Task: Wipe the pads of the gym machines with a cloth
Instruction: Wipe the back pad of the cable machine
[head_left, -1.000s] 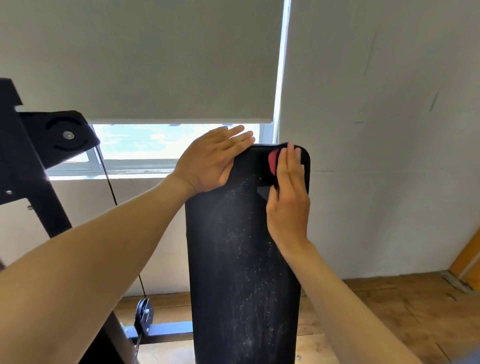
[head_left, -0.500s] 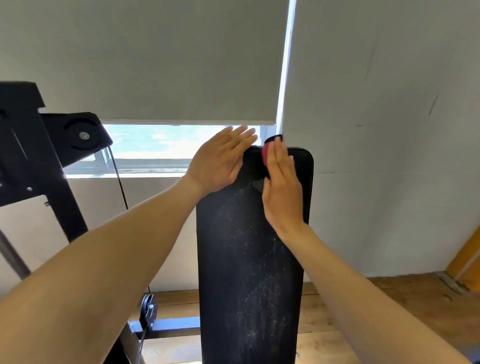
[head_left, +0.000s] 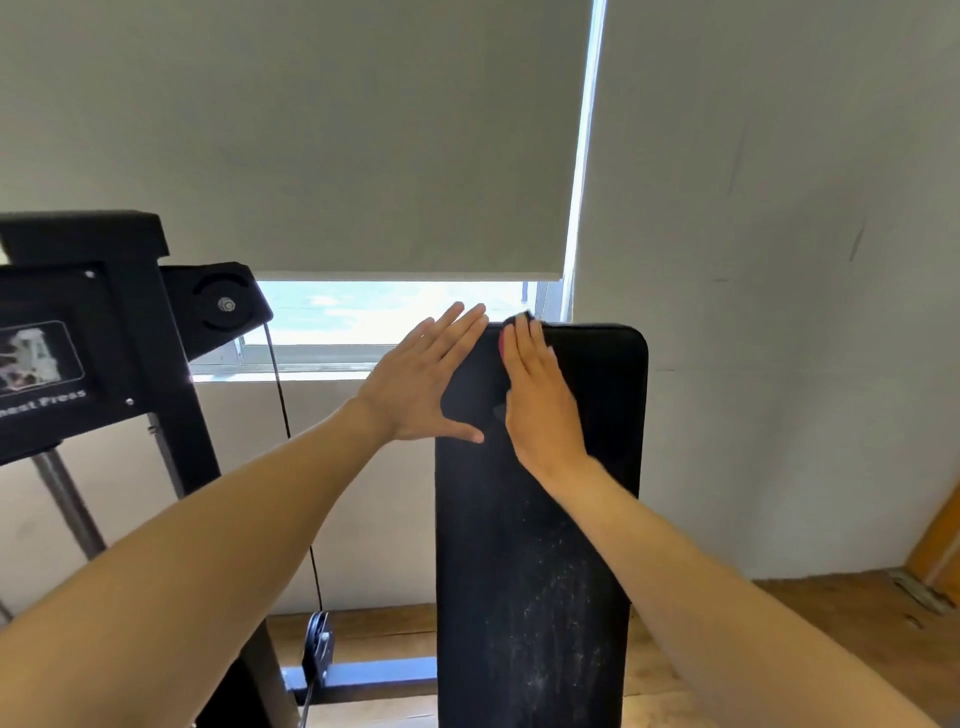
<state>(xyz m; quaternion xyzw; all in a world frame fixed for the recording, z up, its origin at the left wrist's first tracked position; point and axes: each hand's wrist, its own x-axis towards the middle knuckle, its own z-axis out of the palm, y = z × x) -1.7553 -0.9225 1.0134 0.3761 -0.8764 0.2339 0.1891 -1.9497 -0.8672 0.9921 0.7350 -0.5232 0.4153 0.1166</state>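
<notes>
The tall black back pad (head_left: 540, 519) stands upright and serves as the landmark. To its left rises a black machine frame (head_left: 130, 322) with a round pulley housing (head_left: 223, 304) and a label plate (head_left: 39, 364) reading partly "Press"; a thin cable (head_left: 296, 478) drops from the housing to a small pulley wheel (head_left: 318, 636) near the pad's foot, beside a low black base bar (head_left: 363, 675). Both forearms cross in front of the pad's lower and left parts. Behind the pad's top left corner is a window (head_left: 374, 317), with a grey roller blind (head_left: 311, 135) pulled most of the way down above it. To the pad's right is a pale scuffed wall (head_left: 779, 260), and below lies a wooden floor (head_left: 831, 613). The pad's lower face is speckled with pale dust. The left hand (head_left: 421, 384) lies flat with fingers straight against the pad's upper left edge. The right hand (head_left: 540, 400) presses flat on a red cloth (head_left: 503, 344) at the pad's top, only a sliver of it showing
</notes>
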